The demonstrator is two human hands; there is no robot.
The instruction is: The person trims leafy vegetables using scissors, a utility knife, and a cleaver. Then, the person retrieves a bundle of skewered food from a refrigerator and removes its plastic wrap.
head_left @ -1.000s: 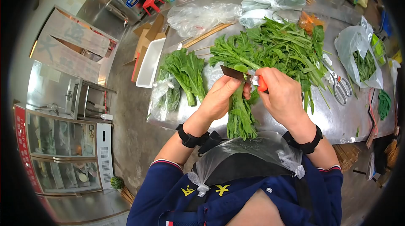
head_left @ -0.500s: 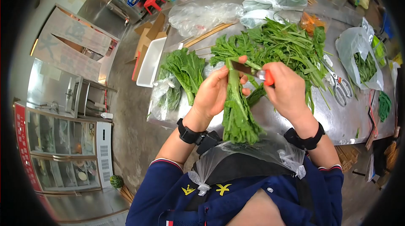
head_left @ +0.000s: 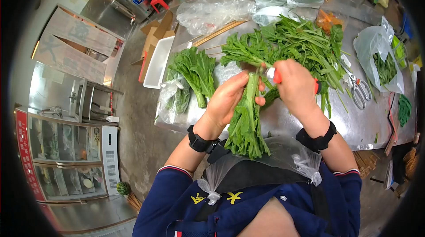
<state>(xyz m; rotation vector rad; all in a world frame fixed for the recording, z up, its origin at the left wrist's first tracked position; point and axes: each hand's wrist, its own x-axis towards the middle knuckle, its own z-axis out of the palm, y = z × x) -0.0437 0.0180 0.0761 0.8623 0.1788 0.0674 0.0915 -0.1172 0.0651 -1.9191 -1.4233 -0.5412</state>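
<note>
- The step in hand seems to be paring the stalk (head_left: 252,87) of a leafy vegetable (head_left: 246,124) with a knife (head_left: 277,76).
- The right hand (head_left: 295,88) is gripping the knife's red handle.
- The left hand (head_left: 226,97) is grasping the stalk, leaves pointing near.
- The next move is probably calling for a steady stalk, fingers clear.
- The vegetable is lying between both hands, touching the left.

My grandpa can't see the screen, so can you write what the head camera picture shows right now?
A person's left hand holds a leafy green vegetable by its stalk, while the right hand grips a red-handled knife close to it. Scissors, plastic bags and more greens lie on the metal table.
</note>
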